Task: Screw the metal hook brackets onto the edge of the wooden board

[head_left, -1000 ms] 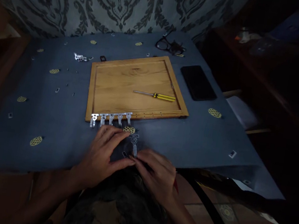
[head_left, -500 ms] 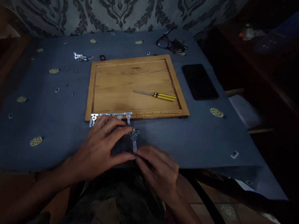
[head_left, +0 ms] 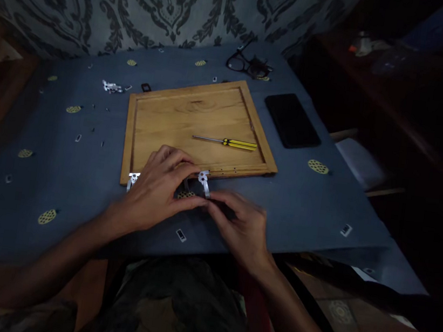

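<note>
A small metal bracket [head_left: 204,181] is held at the front edge of a framed wooden panel [head_left: 190,118]. Thumb and fingers of my left hand [head_left: 161,191] grip it from the left, at its top and near its lower end. My right hand [head_left: 240,223] pinches the bracket's lower end. Another metal bracket [head_left: 132,180] shows at the panel's front left corner; my left hand hides the stretch of edge between them. Small holes dot the front edge right of the held bracket. A yellow and black screwdriver [head_left: 238,144] lies on the panel.
On the blue tablecloth [head_left: 300,214], a pile of metal pieces [head_left: 113,87] and several small screws [head_left: 102,144] lie left of the panel. A black phone [head_left: 292,121] is at the right, with glasses [head_left: 246,66] behind the panel.
Both hands have moved the bracket forward, away from my body, up to the panel's front edge. My left hand now covers the brackets along the middle of that edge. The camera view has shifted slightly.
</note>
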`<state>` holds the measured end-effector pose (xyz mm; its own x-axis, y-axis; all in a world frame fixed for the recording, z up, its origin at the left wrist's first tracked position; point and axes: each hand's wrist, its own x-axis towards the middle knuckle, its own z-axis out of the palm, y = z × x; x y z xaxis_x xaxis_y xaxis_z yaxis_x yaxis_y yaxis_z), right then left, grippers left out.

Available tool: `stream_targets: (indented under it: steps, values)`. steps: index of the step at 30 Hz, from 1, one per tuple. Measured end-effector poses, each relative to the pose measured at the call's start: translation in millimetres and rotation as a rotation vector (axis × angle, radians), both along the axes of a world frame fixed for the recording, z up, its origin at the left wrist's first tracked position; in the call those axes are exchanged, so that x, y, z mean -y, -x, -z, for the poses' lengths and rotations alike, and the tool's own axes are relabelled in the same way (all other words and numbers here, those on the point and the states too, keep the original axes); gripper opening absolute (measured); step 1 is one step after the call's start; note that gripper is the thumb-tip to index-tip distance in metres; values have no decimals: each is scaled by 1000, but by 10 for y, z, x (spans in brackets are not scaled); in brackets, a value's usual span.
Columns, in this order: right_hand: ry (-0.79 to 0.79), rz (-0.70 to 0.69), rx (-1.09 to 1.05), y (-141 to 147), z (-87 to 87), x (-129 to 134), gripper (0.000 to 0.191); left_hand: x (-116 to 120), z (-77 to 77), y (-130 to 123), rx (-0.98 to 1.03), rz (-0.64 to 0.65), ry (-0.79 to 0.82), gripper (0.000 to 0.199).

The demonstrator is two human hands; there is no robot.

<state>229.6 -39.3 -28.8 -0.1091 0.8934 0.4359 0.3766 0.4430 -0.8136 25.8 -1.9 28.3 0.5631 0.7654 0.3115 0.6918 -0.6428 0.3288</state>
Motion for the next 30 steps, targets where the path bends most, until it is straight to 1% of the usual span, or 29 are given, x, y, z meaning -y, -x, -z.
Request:
stream_targets:
  steps: [3, 7, 16, 23, 30]
  values:
    - [72, 12, -13, 19, 36, -50, 12, -79, 33, 45, -44, -46, 10, 46]
    - [146, 11, -32, 35, 72, -82, 11, -125, 81, 97, -98, -90, 61, 46]
    - [212, -2, -37, 60, 70, -122, 10, -140, 156, 91, -89, -53, 118, 47]
    - [235, -26, -21, 65, 43, -142, 14, -146, 193, 70, -117, -49, 127, 51]
    - [245, -40, -9, 73, 44, -145, 17, -140, 158, 18, -141, -26, 102, 40]
